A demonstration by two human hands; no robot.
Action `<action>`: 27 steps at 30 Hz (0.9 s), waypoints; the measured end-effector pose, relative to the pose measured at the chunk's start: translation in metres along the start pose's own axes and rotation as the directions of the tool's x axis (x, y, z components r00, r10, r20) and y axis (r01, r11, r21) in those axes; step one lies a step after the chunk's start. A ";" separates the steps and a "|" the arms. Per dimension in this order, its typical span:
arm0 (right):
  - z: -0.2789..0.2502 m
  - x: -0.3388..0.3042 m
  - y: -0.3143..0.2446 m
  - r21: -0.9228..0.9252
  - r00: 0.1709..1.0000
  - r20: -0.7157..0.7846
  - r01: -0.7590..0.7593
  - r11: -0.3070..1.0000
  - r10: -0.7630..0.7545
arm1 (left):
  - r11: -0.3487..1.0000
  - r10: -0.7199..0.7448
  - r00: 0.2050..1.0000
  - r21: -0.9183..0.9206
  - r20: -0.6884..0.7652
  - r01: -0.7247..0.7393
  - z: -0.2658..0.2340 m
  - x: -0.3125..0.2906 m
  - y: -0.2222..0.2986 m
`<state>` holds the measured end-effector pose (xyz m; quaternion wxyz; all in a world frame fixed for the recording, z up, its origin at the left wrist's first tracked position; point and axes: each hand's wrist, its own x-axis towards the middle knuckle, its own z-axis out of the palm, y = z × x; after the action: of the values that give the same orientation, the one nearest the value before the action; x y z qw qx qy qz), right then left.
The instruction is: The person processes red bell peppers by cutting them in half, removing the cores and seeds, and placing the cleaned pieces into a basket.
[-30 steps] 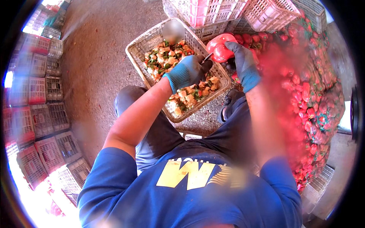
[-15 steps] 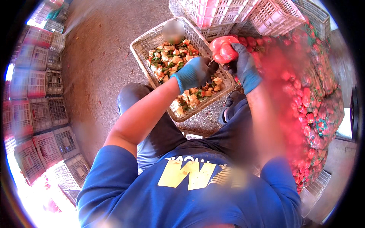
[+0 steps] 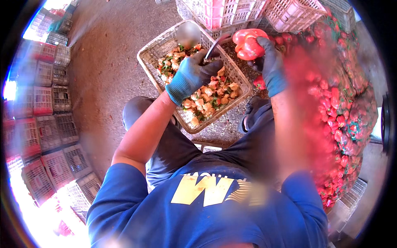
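My right hand (image 3: 271, 64), in a grey and teal glove, holds a red bell pepper (image 3: 247, 43) up beyond the crate's right rim. My left hand (image 3: 192, 74), gloved alike, is closed around the handle of a small curved knife (image 3: 211, 50), whose blade points up and right, apart from the pepper. Under the left hand sits a shallow plastic crate (image 3: 145, 56) on the floor, holding many cut pepper cores (image 3: 206, 103) with green stems and pale seeds. A blurred spot covers part of the crate's far corner.
A large heap of red peppers (image 3: 335, 115), partly in net bags, fills my right side. Stacked plastic crates (image 3: 231, 14) stand ahead, and more stacks (image 3: 45, 101) line the left. One loose pepper (image 3: 259, 82) lies beside the crate. My knees flank the crate's near end.
My left hand with the knife has drawn back left, away from the pepper, over the crate; the blade now shows. The pepper in my right hand has turned and shifted slightly up.
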<state>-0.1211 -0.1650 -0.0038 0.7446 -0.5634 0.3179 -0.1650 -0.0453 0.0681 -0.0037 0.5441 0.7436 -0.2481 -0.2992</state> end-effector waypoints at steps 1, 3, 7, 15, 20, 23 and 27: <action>-0.001 -0.005 0.000 -0.091 0.999 0.039 -0.010 0.996 0.014 | 0.994 0.066 0.996 -0.080 -0.052 -0.070 0.003 0.001 -0.002; 0.006 -0.016 0.003 -0.147 0.987 0.155 -0.020 0.989 0.043 | 0.945 0.324 0.936 -0.003 -0.139 -0.328 0.010 0.009 -0.004; 0.011 -0.021 0.011 -0.164 0.922 0.366 -0.072 0.984 0.128 | 0.927 0.343 0.937 -0.139 -0.070 -0.349 0.008 0.011 0.002; -0.002 -0.012 0.020 -0.004 0.828 0.537 -0.190 0.982 0.163 | 0.950 0.065 0.990 -0.297 -0.122 -0.099 -0.024 0.011 -0.002; -0.013 -0.018 0.017 0.020 0.661 0.738 -0.222 0.975 0.135 | 0.973 -0.050 0.999 -0.226 0.008 0.050 -0.040 0.003 0.016; -0.008 -0.031 -0.002 0.013 0.497 0.859 -0.265 0.964 0.125 | 0.947 -0.128 0.984 -0.281 0.121 0.157 -0.054 0.012 -0.002; -0.003 -0.036 -0.005 0.067 0.475 0.877 -0.279 0.958 0.077 | 0.846 -0.113 0.976 -0.497 0.184 0.192 -0.043 0.020 -0.016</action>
<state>-0.1494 -0.1475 0.0110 0.8683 -0.4552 -0.0601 0.1877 0.0001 0.0874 -0.0126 0.6765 0.5654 -0.1393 -0.4509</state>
